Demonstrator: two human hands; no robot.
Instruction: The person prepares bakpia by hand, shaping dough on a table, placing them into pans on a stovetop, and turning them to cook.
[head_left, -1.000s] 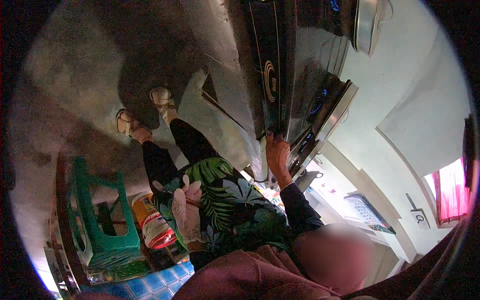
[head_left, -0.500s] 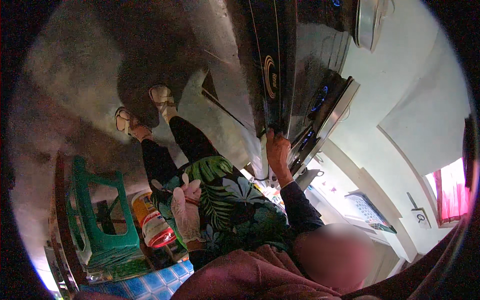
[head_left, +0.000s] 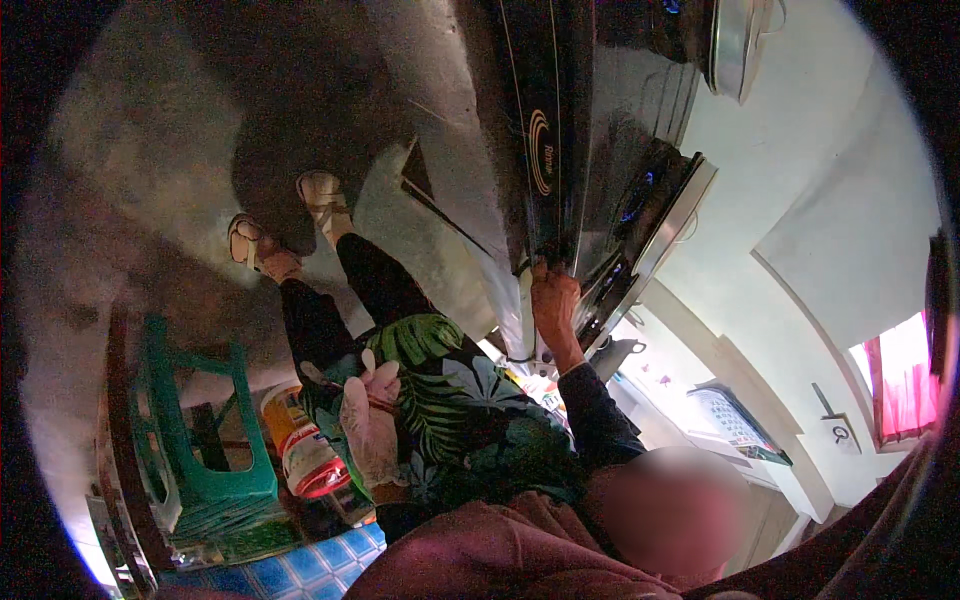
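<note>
My right hand [head_left: 556, 308], bare below a dark sleeve, is at the front panel of a black gas stove [head_left: 545, 60]. Its fingers are closed around a dark control knob [head_left: 552, 258], which they mostly cover. Blue flame [head_left: 640, 195] shows under a pan with a metallic rim [head_left: 680, 215] on the stovetop. Low in front of my leaf-patterned apron [head_left: 440, 400], my left hand [head_left: 372, 415] wears a thin whitish glove. Its fingers are apart, and I see nothing held in them.
Left of me are stacked green plastic stools [head_left: 215, 480] and a jar with a red lid [head_left: 325, 480] near a blue checked cloth [head_left: 300, 570]. Another pan [head_left: 735, 50] sits farther along the stove. A calendar [head_left: 735, 420] and a pink curtain [head_left: 905, 385] are at the right.
The blue flame under the nearer pan looks smaller and fainter. My right hand stays at the knob, and my left hand has barely shifted.
</note>
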